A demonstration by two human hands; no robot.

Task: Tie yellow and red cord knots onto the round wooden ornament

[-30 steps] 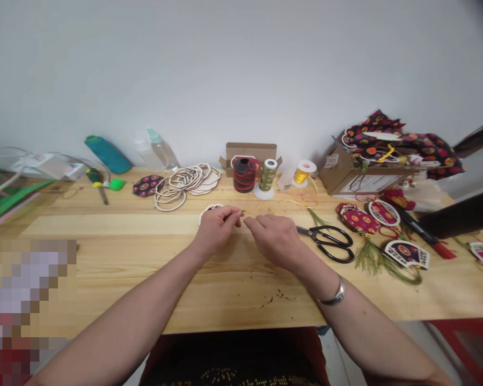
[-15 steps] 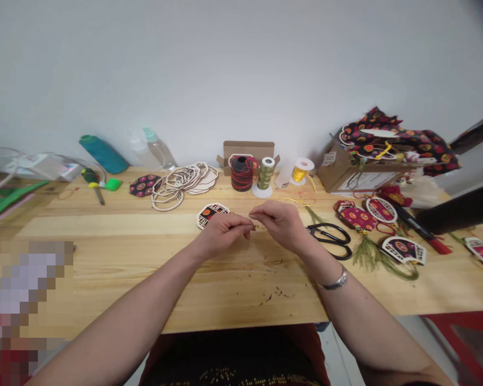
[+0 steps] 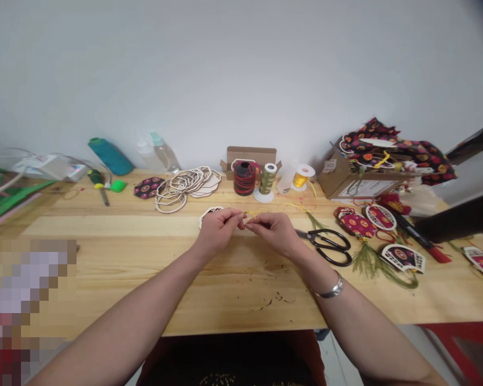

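My left hand (image 3: 219, 231) and my right hand (image 3: 273, 231) meet over the pine table (image 3: 241, 284), fingertips almost touching. Each pinches a thin yellow cord (image 3: 257, 212), which runs back toward a yellow thread spool (image 3: 301, 179). Under my left hand, a fretwork wooden piece (image 3: 207, 215) is mostly hidden. Black-handled scissors (image 3: 330, 246) lie just right of my right hand. Farther back stand a red-and-black thread spool (image 3: 244, 178) and an olive thread spool (image 3: 268, 179).
A pile of wooden rings (image 3: 181, 187) lies back left. Fabric-covered ornaments (image 3: 355, 224) and green tassels (image 3: 366, 261) lie to the right, near a cardboard box (image 3: 346, 179) holding patterned fabric (image 3: 394, 143). A screwdriver (image 3: 99, 186) and bottles (image 3: 164, 153) stand far left.
Both hands have shifted slightly toward the far side of the table, and my left hand again covers most of the fretwork piece. The cord remains pinched between them.
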